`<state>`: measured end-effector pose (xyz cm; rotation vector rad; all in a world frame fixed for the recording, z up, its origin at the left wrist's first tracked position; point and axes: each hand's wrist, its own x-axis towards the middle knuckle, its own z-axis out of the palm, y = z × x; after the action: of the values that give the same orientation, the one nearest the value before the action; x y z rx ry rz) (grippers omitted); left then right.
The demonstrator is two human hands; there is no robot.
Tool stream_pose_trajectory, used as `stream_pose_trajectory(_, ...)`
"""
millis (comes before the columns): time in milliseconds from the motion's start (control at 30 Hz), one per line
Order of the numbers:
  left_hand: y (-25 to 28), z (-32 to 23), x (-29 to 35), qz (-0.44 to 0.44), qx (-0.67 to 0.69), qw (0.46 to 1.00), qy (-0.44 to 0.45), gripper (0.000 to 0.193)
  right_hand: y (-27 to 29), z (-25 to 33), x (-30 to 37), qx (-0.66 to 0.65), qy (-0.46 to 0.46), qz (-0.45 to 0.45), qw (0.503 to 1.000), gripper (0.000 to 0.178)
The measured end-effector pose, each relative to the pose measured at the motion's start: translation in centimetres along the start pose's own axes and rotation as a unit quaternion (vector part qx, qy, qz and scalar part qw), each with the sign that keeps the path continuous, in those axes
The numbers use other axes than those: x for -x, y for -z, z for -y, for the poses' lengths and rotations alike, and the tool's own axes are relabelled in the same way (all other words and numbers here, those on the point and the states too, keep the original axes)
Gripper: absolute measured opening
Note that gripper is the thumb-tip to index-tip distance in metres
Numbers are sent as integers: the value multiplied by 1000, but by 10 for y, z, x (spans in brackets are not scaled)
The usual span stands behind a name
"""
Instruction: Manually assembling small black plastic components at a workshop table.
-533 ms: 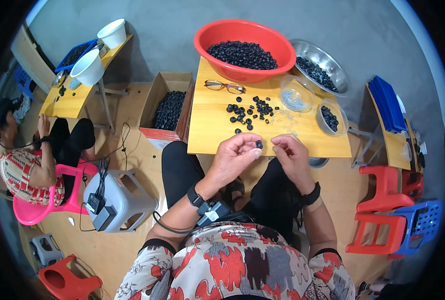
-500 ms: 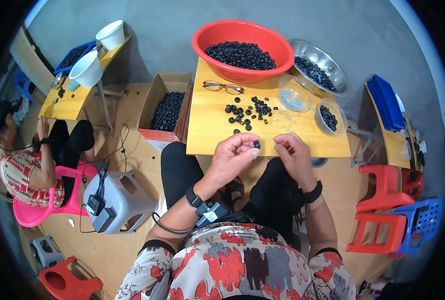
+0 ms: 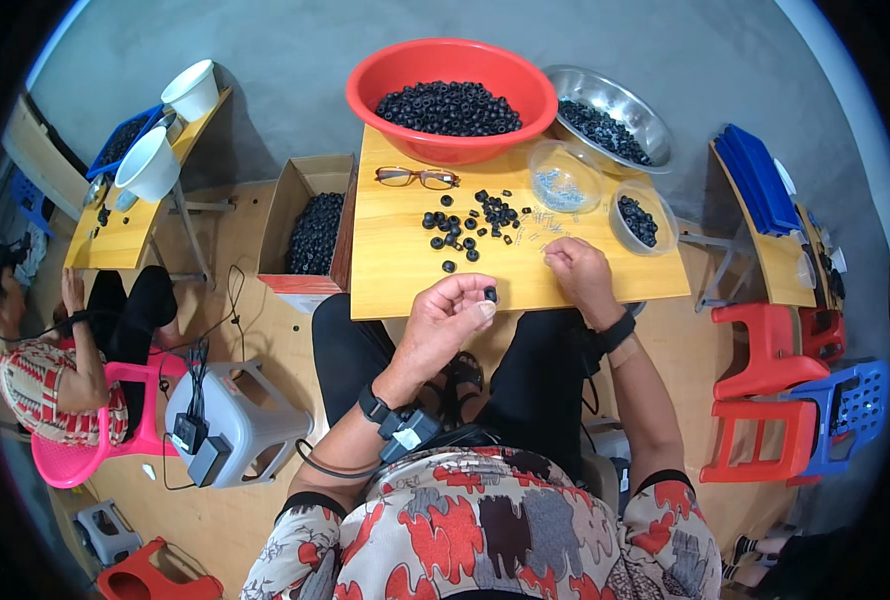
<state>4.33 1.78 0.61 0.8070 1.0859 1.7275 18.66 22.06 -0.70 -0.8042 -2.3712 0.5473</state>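
My left hand [image 3: 448,315] pinches a small black ring-shaped part [image 3: 490,294] between thumb and fingertips, just over the table's near edge. To its right, my right hand [image 3: 580,275] has its thumb and fingertips pressed together by the thin metal pins [image 3: 543,222] scattered on the table; whether a pin is between them cannot be made out. Loose black rings [image 3: 450,230] lie beyond my left hand, with smaller black pieces [image 3: 497,210] beside them. More pins fill a clear round tub [image 3: 566,157]. A second clear tub [image 3: 645,240] holds black pieces.
At the table's [image 3: 405,285] back stand a red basin [image 3: 365,105] of black rings and a steel bowl [image 3: 655,130]. Eyeglasses [image 3: 417,178] lie in front of the basin. Left of the table is a cardboard box [image 3: 283,215]. Another person [image 3: 60,385] sits far left; red stools [image 3: 755,440] stand right.
My right hand has moved up and away from my left, toward the scattered pins, and its fingers have drawn together. My left hand keeps the black ring-shaped part. The whole view has shifted slightly.
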Motion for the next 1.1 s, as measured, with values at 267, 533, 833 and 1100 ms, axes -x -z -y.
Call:
stream_pose_trajectory(267,-6,3,3,7,19,1000,15,26,-40,18,-25,136,24,14,990,15)
stream_pose_trajectory(533,0,-5,0,-10,9,1000,-3,25,-19,28,-26,-3,89,21,996,12)
stream_pose_trajectory(833,-2,-2,0,-6,5,1000,-3,25,31,104,6,-172,147,136,965,14)
stream_pose_trajectory(1100,1,-1,1,-7,20,1000,6,26,27,107,11,-176,147,111,967,17)
